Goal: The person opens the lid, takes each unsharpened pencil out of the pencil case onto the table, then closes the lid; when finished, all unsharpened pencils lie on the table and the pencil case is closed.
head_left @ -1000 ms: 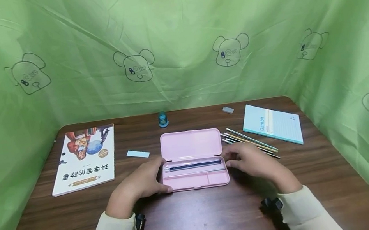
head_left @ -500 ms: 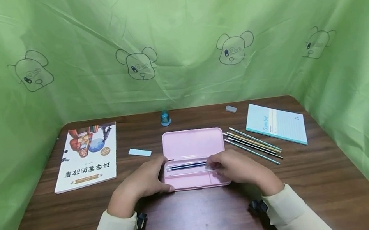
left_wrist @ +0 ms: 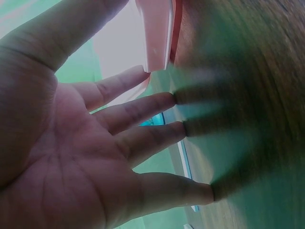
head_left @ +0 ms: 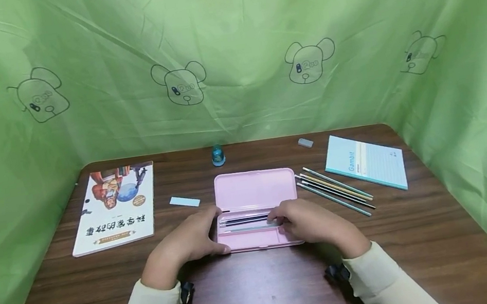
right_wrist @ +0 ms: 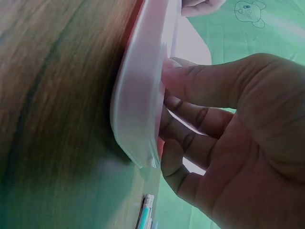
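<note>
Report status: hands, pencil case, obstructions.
Left hand open, steadying the pink pencil case at its left end. Right hand fingers curled inside tray, over its right end. Lid open, pens inside. No obstructions.

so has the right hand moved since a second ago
Yes. The right hand has shifted left, from beside the pink pencil case onto its tray's right end, away from the loose pencils.
</note>
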Tool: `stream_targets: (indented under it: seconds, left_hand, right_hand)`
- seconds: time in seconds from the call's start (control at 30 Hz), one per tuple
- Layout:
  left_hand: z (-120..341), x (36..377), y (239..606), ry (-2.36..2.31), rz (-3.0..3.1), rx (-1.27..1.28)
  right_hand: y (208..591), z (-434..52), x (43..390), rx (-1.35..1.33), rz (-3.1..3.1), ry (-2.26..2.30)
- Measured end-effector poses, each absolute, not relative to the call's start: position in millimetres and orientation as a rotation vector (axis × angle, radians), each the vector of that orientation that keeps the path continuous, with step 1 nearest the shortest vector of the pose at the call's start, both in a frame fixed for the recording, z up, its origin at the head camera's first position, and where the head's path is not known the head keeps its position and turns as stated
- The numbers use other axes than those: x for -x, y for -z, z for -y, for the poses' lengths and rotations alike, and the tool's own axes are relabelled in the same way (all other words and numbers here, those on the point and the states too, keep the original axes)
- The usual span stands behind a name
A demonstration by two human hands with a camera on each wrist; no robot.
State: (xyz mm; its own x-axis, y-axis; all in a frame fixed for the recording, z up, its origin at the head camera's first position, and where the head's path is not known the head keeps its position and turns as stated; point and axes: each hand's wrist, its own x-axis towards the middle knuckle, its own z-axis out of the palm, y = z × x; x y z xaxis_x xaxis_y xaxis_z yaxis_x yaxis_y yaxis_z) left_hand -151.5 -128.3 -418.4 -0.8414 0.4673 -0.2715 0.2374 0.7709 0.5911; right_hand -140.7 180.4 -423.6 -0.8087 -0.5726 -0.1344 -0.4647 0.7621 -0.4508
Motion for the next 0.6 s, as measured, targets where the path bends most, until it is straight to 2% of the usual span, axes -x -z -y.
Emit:
stream_targets:
  seconds: [0.6]
  left_hand:
    - [130,150,418,-0.799,-2.562,-0.562]
  right_hand:
    - [421,-196,137,0.769,-2.684,0.844]
